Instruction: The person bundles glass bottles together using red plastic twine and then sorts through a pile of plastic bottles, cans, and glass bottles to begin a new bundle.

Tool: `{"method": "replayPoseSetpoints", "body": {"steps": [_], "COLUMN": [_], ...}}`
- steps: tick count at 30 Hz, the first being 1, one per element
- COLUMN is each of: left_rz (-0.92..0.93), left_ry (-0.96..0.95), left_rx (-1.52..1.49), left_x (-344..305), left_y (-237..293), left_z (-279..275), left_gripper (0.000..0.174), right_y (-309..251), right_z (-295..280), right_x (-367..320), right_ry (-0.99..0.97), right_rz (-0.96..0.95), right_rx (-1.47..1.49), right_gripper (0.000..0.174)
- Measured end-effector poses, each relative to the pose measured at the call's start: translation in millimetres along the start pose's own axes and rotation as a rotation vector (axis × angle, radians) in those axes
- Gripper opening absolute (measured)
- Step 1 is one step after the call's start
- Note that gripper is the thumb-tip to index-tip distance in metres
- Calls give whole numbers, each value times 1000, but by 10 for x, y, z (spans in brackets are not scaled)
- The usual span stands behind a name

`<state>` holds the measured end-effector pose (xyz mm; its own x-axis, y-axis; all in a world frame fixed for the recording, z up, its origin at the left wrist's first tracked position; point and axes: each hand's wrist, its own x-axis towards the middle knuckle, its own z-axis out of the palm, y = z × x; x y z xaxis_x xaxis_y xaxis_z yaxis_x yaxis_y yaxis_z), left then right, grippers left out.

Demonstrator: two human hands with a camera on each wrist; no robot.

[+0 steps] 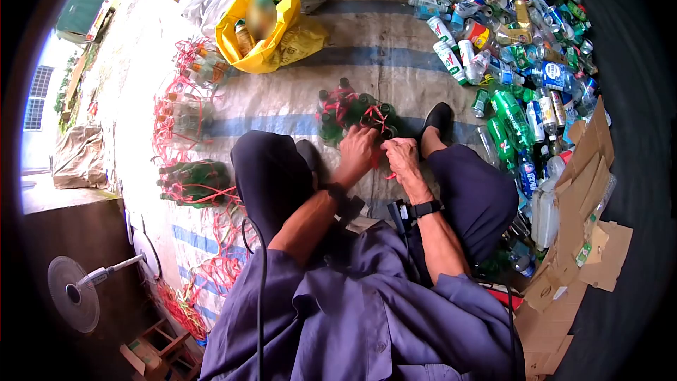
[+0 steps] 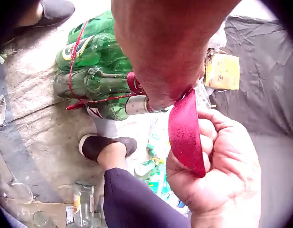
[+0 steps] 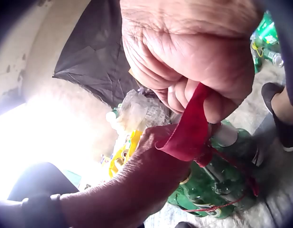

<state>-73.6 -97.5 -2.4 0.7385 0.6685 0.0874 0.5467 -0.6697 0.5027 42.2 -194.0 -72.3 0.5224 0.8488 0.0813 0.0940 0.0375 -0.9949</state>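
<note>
Two hands (image 1: pixel 358 147) (image 1: pixel 403 156) on one red ribbon (image 2: pixel 185 133).

A right hand (image 3: pixel 194 52) grips a red ribbon (image 3: pixel 189 133) above green bottles (image 3: pixel 196 187).
The left hand (image 3: pixel 151 154) shows partly behind the ribbon; red string (image 3: pixel 210 208) crosses the bottles, with a yellow bag (image 3: pixel 134 140) beyond.

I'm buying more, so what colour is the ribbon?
The ribbon is red, clearest in the left wrist view.
</note>
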Motion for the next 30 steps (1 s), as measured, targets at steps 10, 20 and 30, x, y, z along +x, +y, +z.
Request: {"method": "replayPoseSetpoints", "body": {"steps": [10,20,30], "left_rz": [142,-54,-253], "left_ry": [119,115,41], "left_rx": [-48,-121,-252], "left_x": [67,132,143], "left_y": [-117,-188,-97], "left_z": [106,222,159], "left_gripper": [21,14,18], "right_y": [36,126,-446], "right_z": [73,79,178], "right_x": [-102,-148,-193], "right_ry": [66,135,116], "right_rz": [231,130,104], "right_rx": [40,-270,-578], "right_gripper": [17,23,11]}}
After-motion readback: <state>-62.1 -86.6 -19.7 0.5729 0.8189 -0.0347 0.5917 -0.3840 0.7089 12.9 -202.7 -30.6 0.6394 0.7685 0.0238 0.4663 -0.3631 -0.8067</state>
